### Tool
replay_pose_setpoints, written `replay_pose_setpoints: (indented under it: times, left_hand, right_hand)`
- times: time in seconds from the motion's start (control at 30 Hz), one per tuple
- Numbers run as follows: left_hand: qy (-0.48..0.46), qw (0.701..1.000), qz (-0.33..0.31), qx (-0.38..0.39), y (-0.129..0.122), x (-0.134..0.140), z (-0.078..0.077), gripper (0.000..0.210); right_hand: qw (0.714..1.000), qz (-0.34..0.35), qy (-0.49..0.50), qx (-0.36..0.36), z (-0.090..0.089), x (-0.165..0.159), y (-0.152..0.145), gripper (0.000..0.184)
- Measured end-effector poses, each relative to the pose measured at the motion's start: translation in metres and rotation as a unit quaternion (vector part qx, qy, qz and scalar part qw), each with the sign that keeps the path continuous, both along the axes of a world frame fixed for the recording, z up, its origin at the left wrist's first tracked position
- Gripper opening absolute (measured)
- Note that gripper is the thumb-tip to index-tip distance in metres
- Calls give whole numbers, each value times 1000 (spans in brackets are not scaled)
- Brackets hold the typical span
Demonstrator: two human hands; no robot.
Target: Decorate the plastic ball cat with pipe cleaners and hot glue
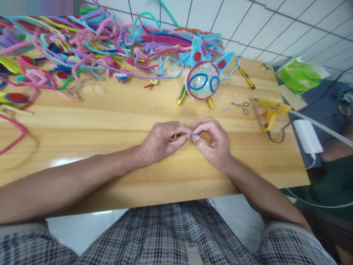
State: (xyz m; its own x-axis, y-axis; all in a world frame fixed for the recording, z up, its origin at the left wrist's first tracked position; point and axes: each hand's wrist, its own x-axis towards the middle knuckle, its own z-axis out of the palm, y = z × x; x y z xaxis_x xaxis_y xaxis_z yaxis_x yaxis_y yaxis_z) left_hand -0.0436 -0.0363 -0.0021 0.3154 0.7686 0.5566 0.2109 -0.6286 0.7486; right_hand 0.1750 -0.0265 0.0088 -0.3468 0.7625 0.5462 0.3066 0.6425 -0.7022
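Note:
My left hand (165, 141) and my right hand (213, 141) meet above the middle of the wooden table, fingertips almost touching. Pinched between both is a small purple piece of pipe cleaner (192, 135), mostly hidden by the fingers. Beyond the hands stands a round clear figure (204, 90) with a red rim, blue eye outlines and light blue ears with red spots. Yellow-and-black handles (181, 96) poke out beneath it. A pair of small scissors (242, 106) lies to the right of the figure, with a short blue scrap (227, 109) beside it.
A heap of coloured pipe cleaners (104, 51) covers the table's back left. At the right are a yellow hot glue gun (271, 110) with its cord, a yellow utility knife (246, 78), a white power adapter (307, 136) and a green packet (300, 77). A tiled wall (248, 25) stands behind.

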Motion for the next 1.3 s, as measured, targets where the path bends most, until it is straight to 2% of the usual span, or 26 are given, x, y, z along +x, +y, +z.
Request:
replay_pose_setpoints:
  times: [0.17,0.33,0.5,0.67,1.0,1.3]
  left_hand:
    - [-1,1000,0,-5,0,0,-1,11]
    - [1,1000,1,-6,0,0,-1,11]
    - [-1,1000,1,2,1,0,-2,10]
    - [1,1000,5,4,1,1,-3,12]
    - [-5,999,9,-42,1,1,-1,13]
    - [-9,999,10,-34,1,1,-1,12]
  right_hand:
    - [1000,-6,-14,-18,1,1,0,12]
    - [999,19,12,-32,1,1,0,15]
    - [995,41,36,-78,-1,2,2,13]
    - [991,34,25,-125,-1,4,3,9]
    - [995,29,24,-89,-3,3,1,17]
    - [996,32,27,-79,-3,3,2,16]
